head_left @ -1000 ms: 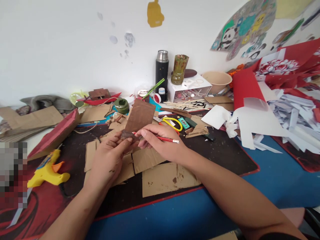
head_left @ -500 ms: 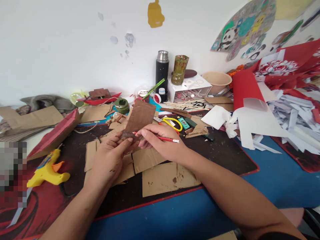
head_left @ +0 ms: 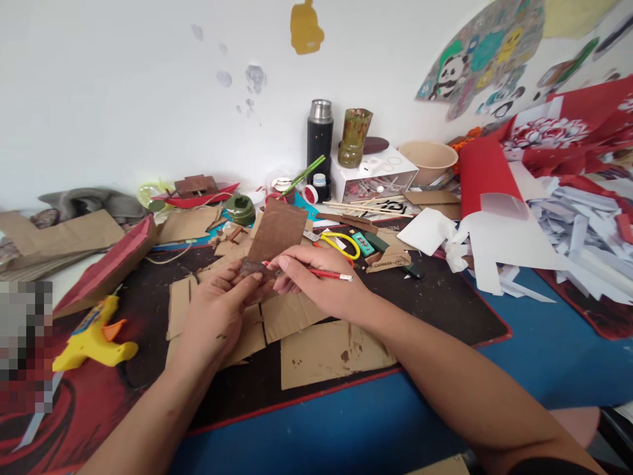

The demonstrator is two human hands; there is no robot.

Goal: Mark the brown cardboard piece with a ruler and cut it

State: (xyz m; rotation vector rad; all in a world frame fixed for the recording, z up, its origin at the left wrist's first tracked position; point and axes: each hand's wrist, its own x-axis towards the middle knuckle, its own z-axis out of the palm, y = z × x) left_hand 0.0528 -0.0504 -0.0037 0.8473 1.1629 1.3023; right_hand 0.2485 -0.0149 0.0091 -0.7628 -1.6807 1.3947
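Both hands' grip (head_left: pixel 257 277) on brown painted cardboard piece (head_left: pixel 277 231) (red pencil (head_left: pixel 324 274) in right)

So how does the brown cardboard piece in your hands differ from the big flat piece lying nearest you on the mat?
The held piece is dark brown; the flat piece is pale tan with a few dark spots. The held piece stands tilted up, pinched at its bottom edge by the left hand and right hand, while the flat piece lies untouched on the mat. Both are roughly rectangular cardboard.

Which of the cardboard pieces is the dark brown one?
The upright piece pinched by the left hand, against the right hand holding a red pencil. The others lie flat, pale tan.
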